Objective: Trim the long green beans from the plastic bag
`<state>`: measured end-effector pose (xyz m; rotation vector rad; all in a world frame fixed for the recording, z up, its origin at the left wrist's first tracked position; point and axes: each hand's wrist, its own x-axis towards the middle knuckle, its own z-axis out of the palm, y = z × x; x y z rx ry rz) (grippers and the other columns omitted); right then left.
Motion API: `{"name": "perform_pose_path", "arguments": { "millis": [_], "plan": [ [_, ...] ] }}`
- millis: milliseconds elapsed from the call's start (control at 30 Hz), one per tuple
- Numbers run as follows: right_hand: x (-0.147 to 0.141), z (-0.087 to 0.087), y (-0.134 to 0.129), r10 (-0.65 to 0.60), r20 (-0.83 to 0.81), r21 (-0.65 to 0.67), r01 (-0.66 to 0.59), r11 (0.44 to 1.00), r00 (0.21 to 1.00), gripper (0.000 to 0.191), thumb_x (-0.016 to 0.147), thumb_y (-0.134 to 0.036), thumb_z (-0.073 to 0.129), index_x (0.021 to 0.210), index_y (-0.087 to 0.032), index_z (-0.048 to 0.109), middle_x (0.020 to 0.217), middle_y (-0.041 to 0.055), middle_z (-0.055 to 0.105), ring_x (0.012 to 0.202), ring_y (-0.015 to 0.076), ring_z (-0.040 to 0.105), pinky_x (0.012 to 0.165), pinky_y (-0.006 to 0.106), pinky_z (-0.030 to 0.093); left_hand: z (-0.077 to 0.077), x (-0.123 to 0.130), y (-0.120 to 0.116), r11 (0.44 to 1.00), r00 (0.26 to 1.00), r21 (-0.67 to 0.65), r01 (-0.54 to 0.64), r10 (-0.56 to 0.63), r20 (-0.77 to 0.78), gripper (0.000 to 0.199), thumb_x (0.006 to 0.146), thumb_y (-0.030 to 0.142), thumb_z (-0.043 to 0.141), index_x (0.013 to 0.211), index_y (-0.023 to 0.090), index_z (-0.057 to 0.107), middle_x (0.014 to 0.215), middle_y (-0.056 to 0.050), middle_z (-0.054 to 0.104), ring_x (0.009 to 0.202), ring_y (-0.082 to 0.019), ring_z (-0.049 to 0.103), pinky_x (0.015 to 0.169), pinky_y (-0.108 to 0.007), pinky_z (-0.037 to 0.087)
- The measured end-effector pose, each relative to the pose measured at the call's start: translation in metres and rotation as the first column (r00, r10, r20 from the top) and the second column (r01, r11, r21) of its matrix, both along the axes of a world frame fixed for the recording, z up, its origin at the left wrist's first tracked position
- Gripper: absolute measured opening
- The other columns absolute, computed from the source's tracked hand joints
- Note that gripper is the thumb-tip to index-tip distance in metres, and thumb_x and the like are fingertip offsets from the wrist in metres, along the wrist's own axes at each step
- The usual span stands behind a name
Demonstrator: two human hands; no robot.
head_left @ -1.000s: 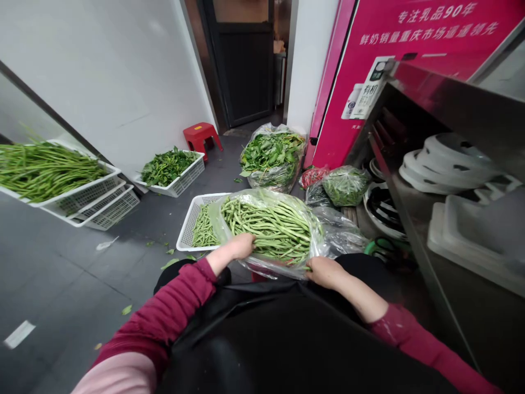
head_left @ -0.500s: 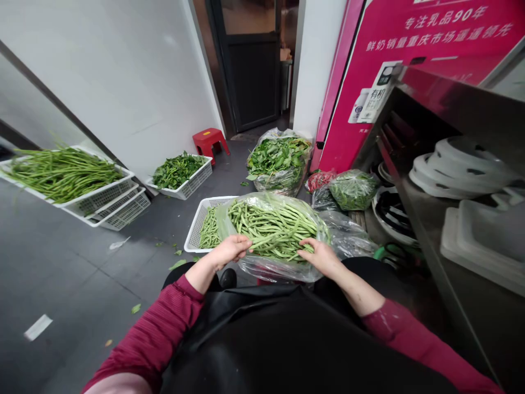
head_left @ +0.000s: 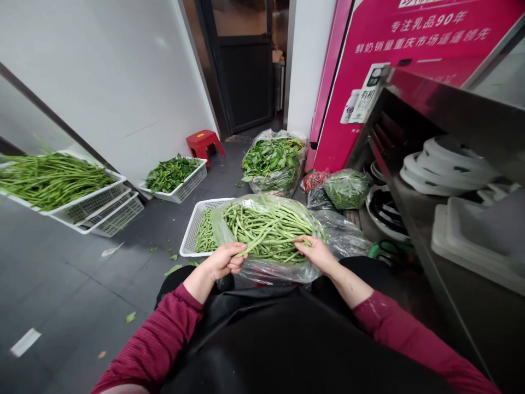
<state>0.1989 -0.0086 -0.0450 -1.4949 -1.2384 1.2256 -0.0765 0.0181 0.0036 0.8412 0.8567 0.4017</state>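
A clear plastic bag (head_left: 283,272) full of long green beans (head_left: 268,227) lies open before me. My left hand (head_left: 225,259) is closed on the ends of some beans at the bag's near left edge. At the right side of the pile, my right hand (head_left: 315,253) pinches a green bean between thumb and fingers. A white perforated basket (head_left: 189,232) stands partly behind the bag's left side, with shorter bean pieces (head_left: 206,232) in it.
Stacked baskets of long green stems (head_left: 57,178) stand left. Behind are a basket of leafy greens (head_left: 172,174), a red stool (head_left: 204,145) and a bag of leaves (head_left: 274,158). A metal shelf (head_left: 426,241) rises close on the right.
My left hand has moved slightly left and down, drawing bean ends to the bag's edge. The fingers of my right hand have closed on a bean. The view has shifted slightly.
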Motion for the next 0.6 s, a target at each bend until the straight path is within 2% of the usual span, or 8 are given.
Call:
{"name": "perform_pose_path", "arguments": {
  "millis": [67, 133, 233, 300, 400, 500, 567, 600],
  "plan": [
    [0.000, 0.005, -0.003, 0.030, -0.115, -0.038, -0.034, 0.999, 0.993, 0.029, 0.065, -0.039, 0.060, 0.085, -0.017, 0.057, 0.049, -0.0052, 0.047, 0.037, 0.0056, 0.031, 0.039, 0.020, 0.020, 0.001, -0.002, -0.001, 1.000, 1.000, -0.001, 0.006, -0.006, 0.011, 0.027, 0.077, 0.037, 0.050, 0.064, 0.014, 0.045, 0.035, 0.012, 0.015, 0.031, -0.001, 0.008, 0.034, -0.015, 0.016],
    [-0.001, 0.009, -0.006, 0.056, -0.299, -0.061, -0.078, 0.995, 0.953, 0.030, 0.067, -0.040, 0.060, 0.085, -0.017, 0.054, 0.050, -0.0062, 0.045, 0.035, 0.0038, 0.026, 0.036, 0.019, 0.016, 0.001, -0.004, -0.002, 1.000, 1.000, 0.007, 0.019, -0.019, 0.017, 0.026, 0.077, 0.035, 0.050, 0.064, 0.014, 0.045, 0.035, 0.012, 0.015, 0.031, -0.001, 0.009, 0.034, -0.015, 0.016],
    [0.000, 0.012, -0.008, 0.068, -0.558, -0.075, -0.132, 0.988, 0.827, 0.026, 0.071, -0.040, 0.057, 0.083, -0.018, 0.050, 0.053, -0.0070, 0.041, 0.034, 0.0019, 0.022, 0.035, 0.018, 0.013, 0.001, -0.008, -0.004, 0.999, 0.999, 0.021, 0.047, -0.047, 0.018, 0.025, 0.077, 0.034, 0.051, 0.064, 0.013, 0.046, 0.035, 0.012, 0.016, 0.031, -0.001, 0.009, 0.034, -0.015, 0.016],
    [0.001, 0.012, -0.007, 0.072, -0.655, -0.080, -0.164, 0.983, 0.753, 0.024, 0.072, -0.039, 0.056, 0.083, -0.018, 0.050, 0.053, -0.0074, 0.039, 0.034, 0.0015, 0.021, 0.034, 0.018, 0.012, 0.001, -0.011, -0.005, 0.997, 0.997, 0.022, 0.067, -0.068, 0.022, 0.026, 0.077, 0.034, 0.051, 0.064, 0.013, 0.047, 0.035, 0.012, 0.016, 0.031, -0.001, 0.009, 0.034, -0.015, 0.016],
    [0.002, 0.013, -0.006, 0.082, -0.719, -0.080, -0.201, 0.976, 0.690, 0.021, 0.073, -0.037, 0.057, 0.082, -0.019, 0.048, 0.052, -0.0081, 0.036, 0.034, 0.0017, 0.020, 0.034, 0.017, 0.013, 0.000, -0.016, -0.005, 0.994, 0.993, 0.016, 0.111, -0.112, 0.035, 0.026, 0.077, 0.034, 0.052, 0.063, 0.012, 0.047, 0.035, 0.012, 0.016, 0.031, -0.001, 0.010, 0.034, -0.015, 0.015],
    [0.000, 0.015, -0.006, 0.120, -0.732, -0.084, -0.263, 0.961, 0.670, 0.021, 0.074, -0.037, 0.056, 0.072, -0.020, 0.044, 0.050, -0.0088, 0.032, 0.034, 0.0026, 0.019, 0.034, 0.017, 0.013, -0.002, -0.020, -0.004, 0.987, 0.985, 0.010, 0.160, -0.160, 0.060, 0.025, 0.076, 0.032, 0.052, 0.062, 0.012, 0.046, 0.035, 0.011, 0.017, 0.030, -0.001, 0.010, 0.034, -0.015, 0.014],
    [-0.002, 0.016, -0.007, 0.149, -0.678, -0.093, -0.286, 0.954, 0.720, 0.024, 0.073, -0.038, 0.055, 0.069, -0.020, 0.041, 0.047, -0.0093, 0.028, 0.035, 0.0036, 0.018, 0.035, 0.018, 0.014, -0.004, -0.022, -0.003, 0.985, 0.983, -0.002, 0.172, -0.172, 0.071, 0.025, 0.076, 0.032, 0.052, 0.061, 0.012, 0.046, 0.035, 0.011, 0.017, 0.030, -0.001, 0.009, 0.033, -0.015, 0.014],
    [-0.004, 0.016, -0.007, 0.143, -0.611, -0.093, -0.249, 0.964, 0.779, 0.024, 0.072, -0.038, 0.055, 0.068, -0.021, 0.040, 0.046, -0.0095, 0.027, 0.035, 0.0042, 0.018, 0.035, 0.019, 0.015, -0.004, -0.023, -0.003, 0.986, 0.983, -0.010, 0.167, -0.166, 0.074, 0.025, 0.076, 0.032, 0.051, 0.061, 0.012, 0.045, 0.035, 0.011, 0.016, 0.030, -0.001, 0.009, 0.033, -0.014, 0.014]
  ]
}}
